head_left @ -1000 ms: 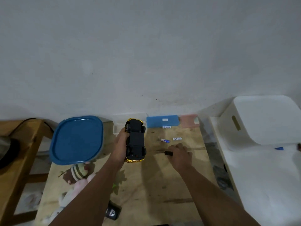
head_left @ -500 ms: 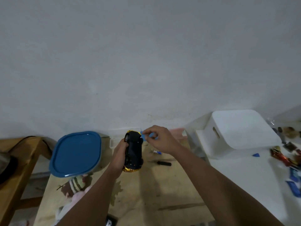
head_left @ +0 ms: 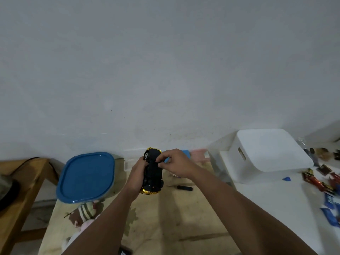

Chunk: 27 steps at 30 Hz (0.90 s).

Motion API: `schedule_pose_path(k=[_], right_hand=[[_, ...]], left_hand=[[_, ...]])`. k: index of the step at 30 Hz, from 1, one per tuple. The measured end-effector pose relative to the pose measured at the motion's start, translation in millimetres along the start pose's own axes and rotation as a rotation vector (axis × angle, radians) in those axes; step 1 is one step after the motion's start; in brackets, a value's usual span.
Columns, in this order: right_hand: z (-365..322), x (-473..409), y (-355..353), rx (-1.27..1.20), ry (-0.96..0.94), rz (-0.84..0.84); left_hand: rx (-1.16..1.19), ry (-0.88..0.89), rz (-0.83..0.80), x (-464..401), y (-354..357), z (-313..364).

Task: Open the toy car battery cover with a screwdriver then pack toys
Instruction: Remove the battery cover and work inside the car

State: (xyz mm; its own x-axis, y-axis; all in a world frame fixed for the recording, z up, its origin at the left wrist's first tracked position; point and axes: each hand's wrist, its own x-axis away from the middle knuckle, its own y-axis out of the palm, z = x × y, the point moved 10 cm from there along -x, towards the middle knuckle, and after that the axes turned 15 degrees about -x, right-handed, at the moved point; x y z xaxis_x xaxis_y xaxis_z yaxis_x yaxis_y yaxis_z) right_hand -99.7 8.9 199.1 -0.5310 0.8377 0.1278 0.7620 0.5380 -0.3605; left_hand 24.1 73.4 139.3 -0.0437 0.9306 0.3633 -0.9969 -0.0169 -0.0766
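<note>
My left hand (head_left: 137, 172) grips a gold toy car (head_left: 152, 173) held upside down above the wooden table (head_left: 174, 218), its black underside facing me. My right hand (head_left: 174, 163) reaches over the car's underside from the right, with thumb and fingertips pinching at something there; what they pinch is too small to make out. A black-handled screwdriver (head_left: 184, 187) lies on the table just right of the car, untouched.
A blue-lidded container (head_left: 86, 176) sits at the table's left, with soft toys (head_left: 84, 214) below it. A white bin (head_left: 266, 153) stands on the white surface at right, beside scattered wrappers (head_left: 320, 181). Blue and pink boxes (head_left: 193, 154) line the wall.
My right hand left the screwdriver on the table, rose to the car and now pinches at its underside. The view has tilted and shifted right.
</note>
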Motion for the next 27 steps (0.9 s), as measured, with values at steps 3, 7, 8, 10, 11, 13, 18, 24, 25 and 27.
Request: schedule_pose_path(k=[3,7,8,10,11,13,18,24,25,27], right_hand=[[-1,-1,-4,-0.029,0.024,-0.032],[-1,-4,-13,-0.127,0.041,-0.048],[0,-5,-17,-0.155,0.046,-0.040],[1,-8,-28,-0.177,0.054,-0.010],[1,-9,-35,-0.189,0.057,0.009],[4,-8,-48,-0.240,0.067,0.049],[48,1,-72,-0.478,0.229,0.181],[139,13,-49,-0.391,0.483,0.184],[153,14,-39,-0.358,0.519,0.166],[180,17,-19,-0.294,0.595,0.132]], left_hand=[[0.032,-0.029,-0.007,-2,2,-4],[0.076,-0.071,-0.034,-5,5,-11],[0.096,-0.086,-0.038,-5,5,-14],[0.145,-0.120,-0.044,-5,6,-18],[0.150,-0.130,-0.034,-7,4,-22],[0.124,-0.129,-0.008,-10,-1,-29],[0.175,-0.161,-0.009,-13,-7,-47],[0.295,-0.230,-0.021,-21,-22,-77],[0.280,-0.239,-0.022,-23,-23,-80],[0.250,-0.247,-0.014,-28,-25,-85]])
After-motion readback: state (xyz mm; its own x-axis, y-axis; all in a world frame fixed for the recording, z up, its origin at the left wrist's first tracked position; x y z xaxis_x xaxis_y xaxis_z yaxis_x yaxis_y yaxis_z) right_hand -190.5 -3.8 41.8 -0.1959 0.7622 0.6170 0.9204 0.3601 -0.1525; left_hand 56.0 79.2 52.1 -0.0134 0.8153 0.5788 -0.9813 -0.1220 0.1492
